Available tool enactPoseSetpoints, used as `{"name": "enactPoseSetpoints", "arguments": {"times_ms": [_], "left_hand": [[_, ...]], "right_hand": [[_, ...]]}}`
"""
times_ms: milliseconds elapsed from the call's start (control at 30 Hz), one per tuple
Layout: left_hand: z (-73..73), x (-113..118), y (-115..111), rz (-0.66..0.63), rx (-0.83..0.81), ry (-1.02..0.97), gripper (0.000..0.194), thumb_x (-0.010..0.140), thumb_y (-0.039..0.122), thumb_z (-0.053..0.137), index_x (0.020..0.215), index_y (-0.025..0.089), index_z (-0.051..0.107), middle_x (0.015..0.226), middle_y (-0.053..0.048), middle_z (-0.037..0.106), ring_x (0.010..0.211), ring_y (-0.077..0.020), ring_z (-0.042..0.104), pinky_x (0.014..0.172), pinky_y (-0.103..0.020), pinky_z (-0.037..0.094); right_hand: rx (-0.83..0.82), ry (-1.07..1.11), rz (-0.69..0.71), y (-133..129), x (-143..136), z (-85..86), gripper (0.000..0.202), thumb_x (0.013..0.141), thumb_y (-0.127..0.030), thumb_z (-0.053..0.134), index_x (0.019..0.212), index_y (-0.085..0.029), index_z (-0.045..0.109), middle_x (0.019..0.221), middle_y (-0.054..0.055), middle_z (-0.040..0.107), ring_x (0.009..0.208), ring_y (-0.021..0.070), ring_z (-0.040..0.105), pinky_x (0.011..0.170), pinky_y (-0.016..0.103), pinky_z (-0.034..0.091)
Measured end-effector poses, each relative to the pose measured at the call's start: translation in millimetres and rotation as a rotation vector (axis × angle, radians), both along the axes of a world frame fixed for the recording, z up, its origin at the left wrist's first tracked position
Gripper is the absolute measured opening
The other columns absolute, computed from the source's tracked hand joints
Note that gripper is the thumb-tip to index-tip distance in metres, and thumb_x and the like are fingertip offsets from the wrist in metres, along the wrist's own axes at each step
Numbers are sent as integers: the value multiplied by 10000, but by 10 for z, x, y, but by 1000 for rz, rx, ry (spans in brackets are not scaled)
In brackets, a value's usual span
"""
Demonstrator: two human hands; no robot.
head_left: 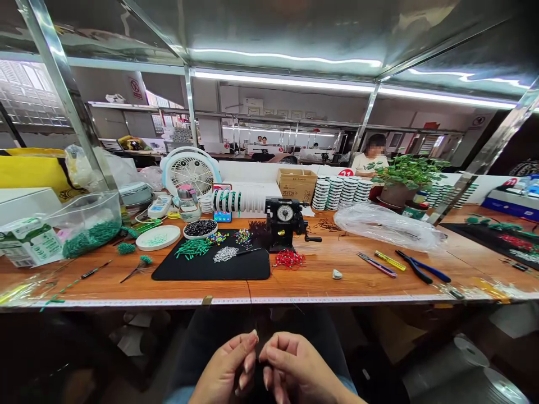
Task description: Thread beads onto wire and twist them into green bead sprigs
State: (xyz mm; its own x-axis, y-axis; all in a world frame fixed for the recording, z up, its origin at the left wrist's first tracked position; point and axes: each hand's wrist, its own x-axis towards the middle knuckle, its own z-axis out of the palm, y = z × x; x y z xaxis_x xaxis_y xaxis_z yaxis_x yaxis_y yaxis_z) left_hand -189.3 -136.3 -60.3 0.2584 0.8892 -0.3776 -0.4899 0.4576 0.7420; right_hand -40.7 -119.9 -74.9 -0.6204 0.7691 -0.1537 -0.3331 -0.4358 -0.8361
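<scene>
Below the table edge, over the lap, my left hand [229,365] is closed in a pinch, thumb tip against the index finger. My right hand [297,362] is just beside it, its thumb and fingertips also pressed together. What either pinch holds is too small to make out. A thin dark thread [249,289] crosses the table edge above the hands. Nearest on the table is a black mat [210,271] bearing green tube pieces [192,248], silver beads [226,254] and coloured beads [243,236]. Red knotted cords [289,258] lie right of the mat.
A hand-cranked winder [284,216] with white spools [252,202] stands behind the mat. Pliers [423,267], tweezers [377,264] and a yellow-handled tool [390,260] lie on the right. At left are a white dish [158,238] and a bag of green cord [90,230]. A person [370,156] sits beyond.
</scene>
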Motion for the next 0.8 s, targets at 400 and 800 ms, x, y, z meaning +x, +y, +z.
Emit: {"name": "enactPoseSetpoints", "arguments": {"times_ms": [400, 800], "left_hand": [[-21, 36, -45, 34, -43, -10, 484, 570, 515, 794, 478, 148, 492, 407, 58, 353, 401, -54, 217, 420, -198, 184], [-104, 5, -104, -6, -58, 111, 562, 475, 596, 802, 455, 151, 460, 356, 56, 356, 328, -43, 256, 397, -205, 118]], "right_hand": [[-46, -13, -74, -27, -99, 112, 514, 692, -638, 635, 703, -147, 484, 423, -37, 511, 272, 43, 382, 252, 121, 265], [46, -218, -81, -36, -125, -15, 531, 636, -626, 688, 655, -177, 406, 365, -68, 467, 243, 34, 325, 252, 125, 215]]}}
